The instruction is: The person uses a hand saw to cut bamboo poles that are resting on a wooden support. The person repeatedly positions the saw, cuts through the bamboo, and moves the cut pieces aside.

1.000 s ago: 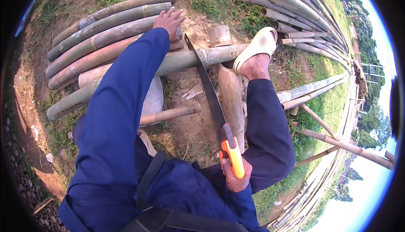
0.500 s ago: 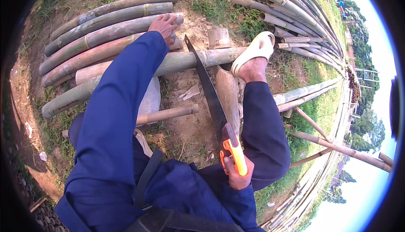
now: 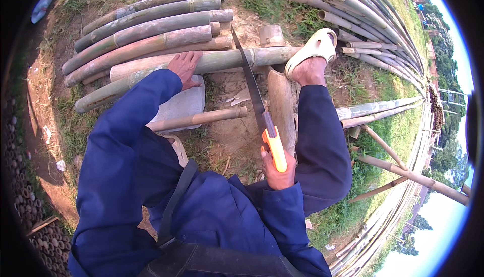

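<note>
A long greenish bamboo pole (image 3: pixel 222 61) lies crosswise before me. My left hand (image 3: pixel 185 68) is closed over its top, fingers on the far side and thumb on the near side. In my right hand (image 3: pixel 280 175) is a handsaw (image 3: pixel 275 148) with an orange-and-yellow handle and a long dark blade. The blade slants up and away across the pole, its tip beyond it; whether the teeth touch the bamboo I cannot tell. My foot in a cream clog (image 3: pixel 318 44) rests on the pole's right end, above a thick bamboo support (image 3: pixel 282 105).
Several cut bamboo lengths (image 3: pixel 146 22) lie side by side at the far left. More long poles (image 3: pixel 363 12) are stacked at the far right. A pale sack (image 3: pixel 189 100) and a short bamboo piece (image 3: pixel 201 118) lie near my legs. A bamboo frame (image 3: pixel 403 173) stands at right.
My left hand has come nearer, from the row of cut lengths onto the pole under the saw. My right hand still grips the saw, its blade still across the pole.
</note>
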### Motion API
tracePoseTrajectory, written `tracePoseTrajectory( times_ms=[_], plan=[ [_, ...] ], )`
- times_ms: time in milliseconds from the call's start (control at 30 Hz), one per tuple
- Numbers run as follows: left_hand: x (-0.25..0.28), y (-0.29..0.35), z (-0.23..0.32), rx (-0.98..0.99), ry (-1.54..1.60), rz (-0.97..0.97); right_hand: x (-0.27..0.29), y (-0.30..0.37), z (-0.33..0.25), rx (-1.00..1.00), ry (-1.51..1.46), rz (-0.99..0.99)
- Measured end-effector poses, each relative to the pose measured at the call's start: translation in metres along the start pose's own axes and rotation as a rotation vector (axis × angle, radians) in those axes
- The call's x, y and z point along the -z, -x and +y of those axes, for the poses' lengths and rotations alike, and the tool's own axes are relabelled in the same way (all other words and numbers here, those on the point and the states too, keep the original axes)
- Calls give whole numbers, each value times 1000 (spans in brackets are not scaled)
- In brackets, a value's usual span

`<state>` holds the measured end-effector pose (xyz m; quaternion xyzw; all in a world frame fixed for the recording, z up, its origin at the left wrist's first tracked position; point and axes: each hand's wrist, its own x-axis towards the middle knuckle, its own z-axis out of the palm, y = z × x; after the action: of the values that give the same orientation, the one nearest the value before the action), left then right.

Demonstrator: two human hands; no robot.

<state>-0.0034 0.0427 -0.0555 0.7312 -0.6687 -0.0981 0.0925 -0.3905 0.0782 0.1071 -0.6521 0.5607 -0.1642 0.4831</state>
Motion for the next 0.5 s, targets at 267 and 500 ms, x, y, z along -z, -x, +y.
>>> tracePoseTrajectory(
  times_ms=[267,500],
  plan=[
    [-23,6,-6,150,-113,8,44,58,7,-10,-5,-35],
    [-21,4,0,160,-31,8,-33,-79,21,141,34,3]
  ],
)
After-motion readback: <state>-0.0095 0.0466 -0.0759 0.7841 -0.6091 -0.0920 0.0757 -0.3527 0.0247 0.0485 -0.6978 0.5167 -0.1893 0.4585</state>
